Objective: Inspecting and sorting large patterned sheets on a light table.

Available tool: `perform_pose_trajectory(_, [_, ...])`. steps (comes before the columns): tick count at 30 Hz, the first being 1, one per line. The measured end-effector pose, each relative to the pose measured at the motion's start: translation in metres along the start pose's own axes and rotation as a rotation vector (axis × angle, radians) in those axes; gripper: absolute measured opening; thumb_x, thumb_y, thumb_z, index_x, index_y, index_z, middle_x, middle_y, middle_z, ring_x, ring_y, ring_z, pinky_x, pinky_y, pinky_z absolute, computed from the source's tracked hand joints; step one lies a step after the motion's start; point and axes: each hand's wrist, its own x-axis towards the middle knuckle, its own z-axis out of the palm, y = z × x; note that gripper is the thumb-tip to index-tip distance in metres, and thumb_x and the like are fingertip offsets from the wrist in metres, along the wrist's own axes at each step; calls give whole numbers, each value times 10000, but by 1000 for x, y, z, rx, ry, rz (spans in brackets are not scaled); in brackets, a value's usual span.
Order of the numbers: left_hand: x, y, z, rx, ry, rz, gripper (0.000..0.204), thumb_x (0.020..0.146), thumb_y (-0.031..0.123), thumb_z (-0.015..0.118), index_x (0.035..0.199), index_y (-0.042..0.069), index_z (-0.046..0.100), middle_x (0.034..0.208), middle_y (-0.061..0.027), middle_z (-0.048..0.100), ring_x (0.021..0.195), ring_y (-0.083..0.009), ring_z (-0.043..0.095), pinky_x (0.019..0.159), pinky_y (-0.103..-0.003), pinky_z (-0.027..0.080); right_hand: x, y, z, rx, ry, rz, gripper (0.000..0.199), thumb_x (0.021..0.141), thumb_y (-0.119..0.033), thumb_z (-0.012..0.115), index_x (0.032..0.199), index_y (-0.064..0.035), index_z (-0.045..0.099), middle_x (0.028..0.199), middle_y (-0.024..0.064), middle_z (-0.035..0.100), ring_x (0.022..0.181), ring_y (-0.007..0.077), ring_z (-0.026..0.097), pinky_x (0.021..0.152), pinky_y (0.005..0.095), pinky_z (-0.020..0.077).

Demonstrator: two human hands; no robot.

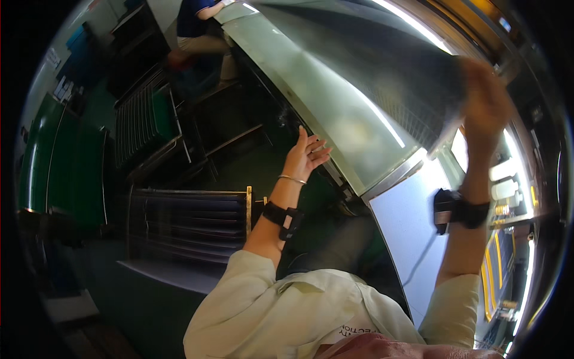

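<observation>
A large grey mesh panel (359, 78) in a pale metal frame slants across the upper middle of the view. My right hand (487, 96), blurred, is raised at the panel's right edge and looks closed on it. My left hand (306, 154) is held up with its fingers apart, right beside the panel's lower left frame edge (311, 119); I cannot tell whether it touches. It holds nothing. Both wrists carry black bands, and the left wrist also has a thin bracelet.
A flat pale blue-grey surface (412, 227) lies under the panel at the right. A dark slatted rack (185, 221) and a wire rack (143, 119) stand at the left, with green panels (60, 161) beyond. Another person (200, 24) stands at the top.
</observation>
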Motion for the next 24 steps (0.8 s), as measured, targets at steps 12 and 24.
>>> perform_pose_trajectory(12, [4, 22, 10, -338, 22, 1, 270, 868, 136, 554, 1084, -25, 533, 1049, -137, 579, 954, -253, 575, 842, -385, 483, -139, 252, -16, -413, -254, 312, 507, 759, -265, 689, 1146, 11, 516, 991, 145, 610, 877, 258, 581, 761, 345, 464])
perform_pose_trajectory(24, [34, 10, -51, -451, -103, 113, 473, 932, 408, 380, 1224, 40, 434, 1189, -131, 501, 1102, -288, 473, 952, -462, 370, -234, 4, 110, -270, -1094, -73, 492, 704, -276, 692, 1036, 8, 465, 1283, 321, 362, 1164, 505, 370, 944, 475, 378])
